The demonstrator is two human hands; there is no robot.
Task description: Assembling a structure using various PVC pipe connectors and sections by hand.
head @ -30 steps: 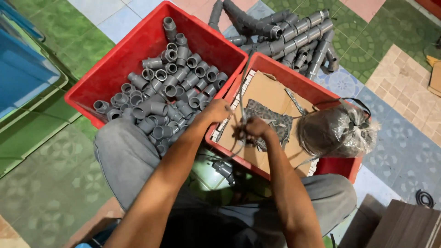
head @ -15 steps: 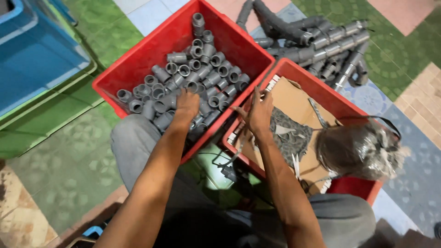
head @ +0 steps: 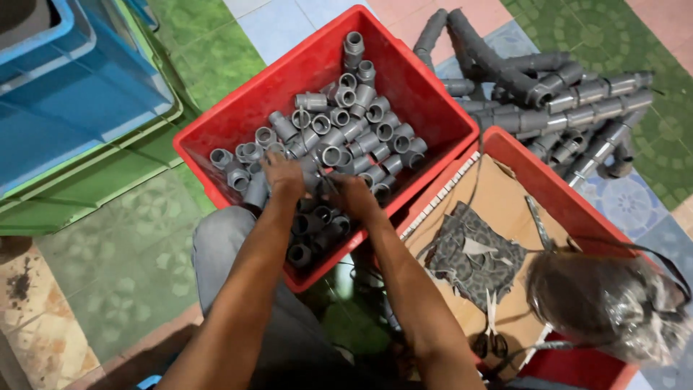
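**Grey pipe fittings sorted by hand in a red crate**

Grey plastic pipe fittings (head: 346, 137), short threaded and socket pieces, lie heaped in a red crate (head: 404, 68) on the tiled floor (head: 123, 245), directly in front of the seated person's knees. Both hands reach into the near part of this heap. The left hand (head: 284, 175) lies palm-down on the fittings with its fingers curled among them; whether it actually grips one cannot be told from this view. The right hand (head: 351, 193) sits just beside it, fingers bent and closed around something small and thin at the fingertips, which is too fine to identify. The two hands are near each other but not touching.

To the right of the heap, touching its wall, stands a second red crate (head: 559, 195). It holds a sheet of brown cardboard (head: 498, 195), a patterned grey cloth (head: 473, 256), a pair of scissors (head: 491, 336) and a clear plastic bag (head: 606, 307) of dark material. Beyond both crates lies a pile of assembled grey pipe sections (head: 570, 94). At the left edge stand a blue crate (head: 79, 94) and a green crate (head: 94, 180), stacked together.
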